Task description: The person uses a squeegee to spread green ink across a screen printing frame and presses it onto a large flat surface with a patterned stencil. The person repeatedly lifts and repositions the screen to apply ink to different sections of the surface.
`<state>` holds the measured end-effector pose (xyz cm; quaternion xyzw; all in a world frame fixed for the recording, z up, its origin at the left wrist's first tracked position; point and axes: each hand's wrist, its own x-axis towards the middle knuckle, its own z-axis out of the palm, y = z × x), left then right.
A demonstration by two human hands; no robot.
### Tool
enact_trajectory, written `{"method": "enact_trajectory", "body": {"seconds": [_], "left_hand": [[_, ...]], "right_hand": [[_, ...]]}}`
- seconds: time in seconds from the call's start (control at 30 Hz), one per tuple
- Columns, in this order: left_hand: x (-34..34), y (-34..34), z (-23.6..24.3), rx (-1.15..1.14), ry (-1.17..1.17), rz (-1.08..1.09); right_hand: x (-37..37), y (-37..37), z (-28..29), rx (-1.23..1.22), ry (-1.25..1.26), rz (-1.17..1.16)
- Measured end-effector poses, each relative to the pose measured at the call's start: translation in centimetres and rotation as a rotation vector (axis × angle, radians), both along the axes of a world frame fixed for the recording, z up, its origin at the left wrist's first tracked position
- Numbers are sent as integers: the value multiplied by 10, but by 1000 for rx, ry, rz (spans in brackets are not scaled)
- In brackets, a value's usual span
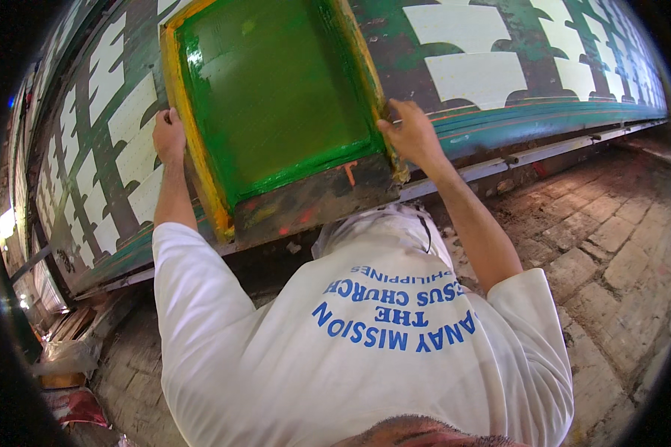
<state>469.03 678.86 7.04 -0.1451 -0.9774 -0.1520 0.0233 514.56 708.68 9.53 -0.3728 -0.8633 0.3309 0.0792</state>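
Note:
A screen-printing frame [268, 97] with green mesh lies over the long table in front of me. Its wooden sides are stained yellow and orange, with wet-looking green ink along the inner edges. My left hand [169, 135] is closed at the frame's left side. On the opposite side, my right hand [411, 132] grips the right rail with bent fingers. A dark, paint-spotted board [317, 195] forms the frame's near end, close to my body. White cut pieces [476, 78] lie in rows on both sides of the frame; whatever is under it is hidden.
The dark, green-stained table [384, 45] stretches away left and right. A metal rail [548, 149] runs along its near edge. Worn brick paving [604, 238] covers the floor at right. Plastic bags [67, 357] and a red-and-white packet [82, 408] lie at lower left.

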Motion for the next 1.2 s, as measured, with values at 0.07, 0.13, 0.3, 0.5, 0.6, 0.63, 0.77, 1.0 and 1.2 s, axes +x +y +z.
{"method": "enact_trajectory", "body": {"seconds": [0.07,0.13,0.3,0.5,0.6,0.63,0.77,1.0,1.2], "left_hand": [[-1,-1,-1,24,15,-29],[-3,-4,-5,54,10,-8],[-15,-14,-18,125,-37,-48],[-35,-32,-31,134,-100,-40],[-37,-29,-22,179,-145,14],[-36,-22,-16,154,-107,-52],[-17,28,17,145,-127,-135],[74,193,41,281,-149,-193],[175,302,15,309,-158,-121]], "right_hand": [[-4,7,-6,-21,14,56],[-15,8,-11,-15,12,56],[-37,13,-12,37,-60,-23],[-29,12,25,1,119,14],[-28,19,42,21,77,65],[-25,27,45,30,74,52],[2,87,49,91,62,51],[99,257,36,127,42,93],[174,370,30,125,-38,71]]}}
